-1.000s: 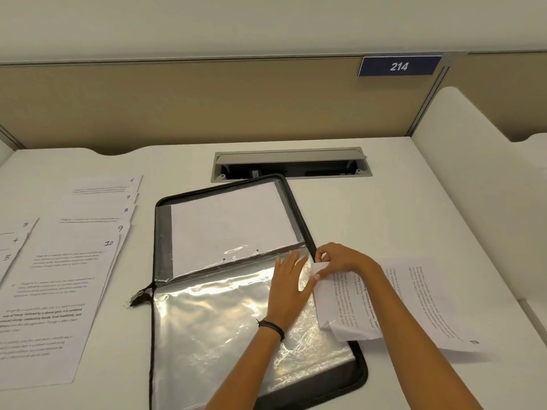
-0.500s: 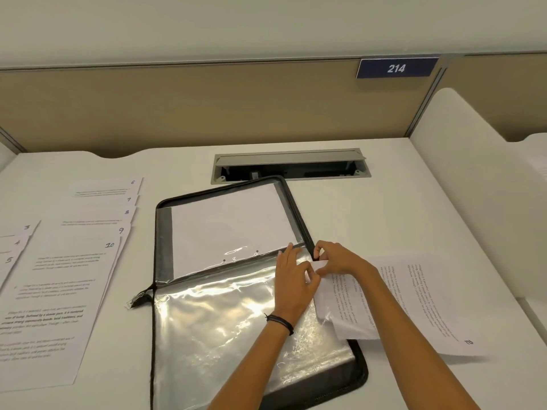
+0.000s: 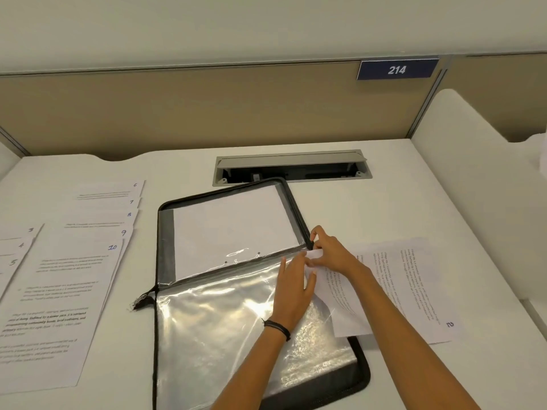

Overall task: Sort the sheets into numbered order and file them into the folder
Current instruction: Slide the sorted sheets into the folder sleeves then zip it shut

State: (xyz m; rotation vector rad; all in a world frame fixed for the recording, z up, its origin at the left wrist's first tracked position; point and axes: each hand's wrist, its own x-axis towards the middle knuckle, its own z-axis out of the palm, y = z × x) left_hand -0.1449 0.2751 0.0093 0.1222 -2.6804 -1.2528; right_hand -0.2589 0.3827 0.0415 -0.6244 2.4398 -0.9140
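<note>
Up a touch go both hands, closing on the sleeve's top corner. Left hand (image 3: 291, 291) lies spread flat on the clear sleeve (image 3: 213, 321) of the open folder (image 3: 362, 377). Right hand (image 3: 331, 253) pinches the sheet (image 3: 340, 303) by its corner at the folder's 3 o'clock edge. Numbered sheets (image 3: 59, 291) wait at 9 o'clock on the desk (image 3: 370, 208).

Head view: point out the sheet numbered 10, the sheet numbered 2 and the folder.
sheet numbered 10 (image 3: 59, 306), head view, middle of its printed face.
sheet numbered 2 (image 3: 414, 288), head view, middle of its printed face.
folder (image 3: 363, 369), head view, black zip border at the near right corner.
</note>
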